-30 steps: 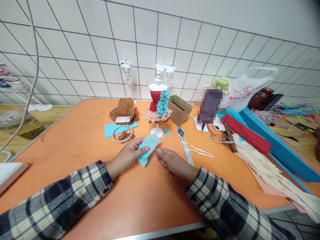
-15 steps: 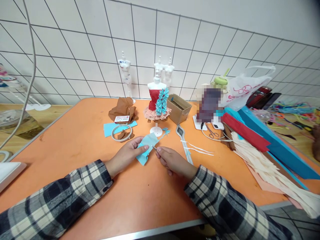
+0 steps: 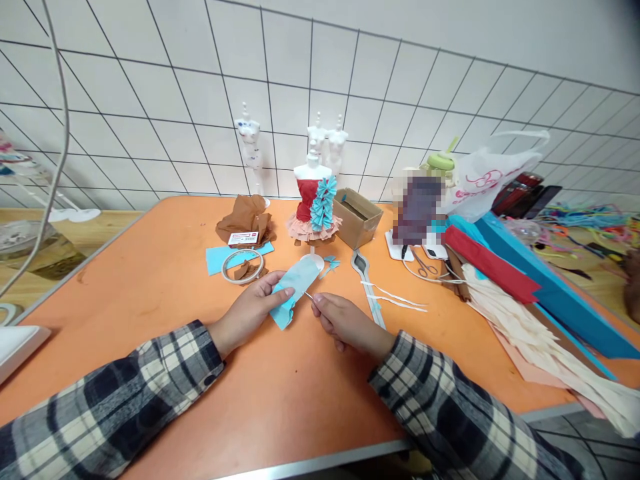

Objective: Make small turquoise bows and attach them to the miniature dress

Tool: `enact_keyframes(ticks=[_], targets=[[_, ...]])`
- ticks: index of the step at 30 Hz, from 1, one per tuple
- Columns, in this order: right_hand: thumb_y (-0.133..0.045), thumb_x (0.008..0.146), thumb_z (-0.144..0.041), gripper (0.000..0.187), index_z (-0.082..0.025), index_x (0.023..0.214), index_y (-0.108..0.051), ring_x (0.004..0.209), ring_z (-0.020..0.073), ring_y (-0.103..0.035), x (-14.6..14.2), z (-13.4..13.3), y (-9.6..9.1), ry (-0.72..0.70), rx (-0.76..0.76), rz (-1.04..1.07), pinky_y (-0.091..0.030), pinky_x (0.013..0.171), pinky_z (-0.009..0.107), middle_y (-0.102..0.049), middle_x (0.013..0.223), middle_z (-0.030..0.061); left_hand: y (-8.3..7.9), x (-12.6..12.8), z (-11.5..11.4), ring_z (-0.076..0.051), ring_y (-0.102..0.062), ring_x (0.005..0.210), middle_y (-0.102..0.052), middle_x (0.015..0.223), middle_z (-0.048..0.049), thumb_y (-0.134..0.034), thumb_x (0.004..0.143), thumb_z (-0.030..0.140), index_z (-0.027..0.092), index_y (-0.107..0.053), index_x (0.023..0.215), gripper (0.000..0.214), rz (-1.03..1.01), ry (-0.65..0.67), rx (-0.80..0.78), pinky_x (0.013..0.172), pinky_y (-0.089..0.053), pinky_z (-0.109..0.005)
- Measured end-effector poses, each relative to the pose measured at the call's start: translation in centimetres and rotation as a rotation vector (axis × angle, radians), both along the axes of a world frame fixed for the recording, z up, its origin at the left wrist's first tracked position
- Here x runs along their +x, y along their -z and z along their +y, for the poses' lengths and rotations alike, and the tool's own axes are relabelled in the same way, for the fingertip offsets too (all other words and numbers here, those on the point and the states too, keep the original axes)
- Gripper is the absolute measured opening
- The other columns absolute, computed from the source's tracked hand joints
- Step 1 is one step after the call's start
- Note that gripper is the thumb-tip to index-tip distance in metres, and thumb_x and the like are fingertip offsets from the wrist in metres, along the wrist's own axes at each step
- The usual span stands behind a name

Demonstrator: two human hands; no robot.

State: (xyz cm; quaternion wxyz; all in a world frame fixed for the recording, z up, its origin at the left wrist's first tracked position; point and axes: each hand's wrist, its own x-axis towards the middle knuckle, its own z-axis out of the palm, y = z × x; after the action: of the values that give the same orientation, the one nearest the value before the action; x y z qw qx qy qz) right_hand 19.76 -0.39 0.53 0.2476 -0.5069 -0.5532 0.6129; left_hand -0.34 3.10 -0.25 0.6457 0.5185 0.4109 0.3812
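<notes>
Between the thumb and fingers of my left hand (image 3: 253, 303) is a piece of light blue crepe paper (image 3: 300, 277), slanting up to the right. My right hand (image 3: 345, 317) is closed on a thin metal tool (image 3: 309, 295); its point touches or lies just at the paper's lower right edge, and its kind is too small to tell. Just behind the paper stands a small white dress form (image 3: 306, 171) in a red bodice with blue ruffles (image 3: 324, 203) and a pink frilled skirt (image 3: 314, 229). Part of its round base is hidden by the paper.
Left of the form lie brown paper (image 3: 245, 217), a small box (image 3: 243, 239) and a tape roll (image 3: 227, 275). A cardboard box (image 3: 357, 230), a grey strap-like strip (image 3: 373, 297), scissors (image 3: 425, 269) and paper rolls (image 3: 493, 263) lie to the right. Bare dress forms (image 3: 249, 137) stand behind.
The blue paper has turned and straightened, its upper end reaching farther up and right over the form's base. Both hands have barely moved.
</notes>
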Motion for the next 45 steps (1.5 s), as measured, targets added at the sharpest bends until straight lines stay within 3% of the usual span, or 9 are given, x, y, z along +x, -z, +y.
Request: enact_keyframes(ticks=[10,27,35,45], targets=[[-0.032,0.097,-0.048,0.033,-0.022,0.081,-0.044,0.035,0.0069,-0.029,-0.2,-0.2,-0.3,-0.036,-0.031,0.003,-0.033,0.030,0.017,-0.033,0.050,-0.0091,-0.1,0.0,0.1,-0.010,-0.049,0.055,-0.059,0.072,0.0020,-0.077,0.074,0.038,0.017,-0.065,0.102,0.037,-0.056,-0.013,-0.033,0.049,-0.041,-0.022],[-0.031,0.098,-0.049,0.034,-0.021,0.083,-0.044,0.038,0.0074,-0.032,-0.4,-0.2,0.3,-0.011,0.052,0.010,-0.036,0.030,0.019,-0.037,0.056,-0.0069,-0.4,0.2,-0.3,-0.016,-0.056,0.073,-0.066,0.090,-0.0024,-0.070,0.081,0.042,0.019,-0.062,0.108,0.036,0.072,0.126,0.077,0.064,-0.043,-0.025],[-0.034,0.097,-0.051,0.034,-0.022,0.083,-0.044,0.037,0.0065,-0.032,-0.7,-0.2,0.4,0.014,0.035,0.000,-0.034,0.030,0.017,-0.036,0.056,-0.0081,-1.3,0.6,-0.7,-0.015,-0.055,0.072,-0.066,0.088,-0.0022,-0.073,0.077,0.041,0.018,-0.062,0.106,0.039,0.089,0.118,0.068,0.062,-0.043,-0.023],[-0.033,0.098,-0.044,0.029,-0.021,0.081,-0.042,0.036,0.0065,-0.032,-0.7,-0.2,0.0,-0.002,0.044,0.002,-0.033,0.029,0.017,-0.035,0.056,-0.0084,-1.1,0.6,-0.6,-0.017,-0.057,0.078,-0.065,0.092,-0.0038,-0.073,0.078,0.042,0.017,-0.061,0.107,0.040,0.097,0.111,0.084,0.066,-0.045,-0.024]])
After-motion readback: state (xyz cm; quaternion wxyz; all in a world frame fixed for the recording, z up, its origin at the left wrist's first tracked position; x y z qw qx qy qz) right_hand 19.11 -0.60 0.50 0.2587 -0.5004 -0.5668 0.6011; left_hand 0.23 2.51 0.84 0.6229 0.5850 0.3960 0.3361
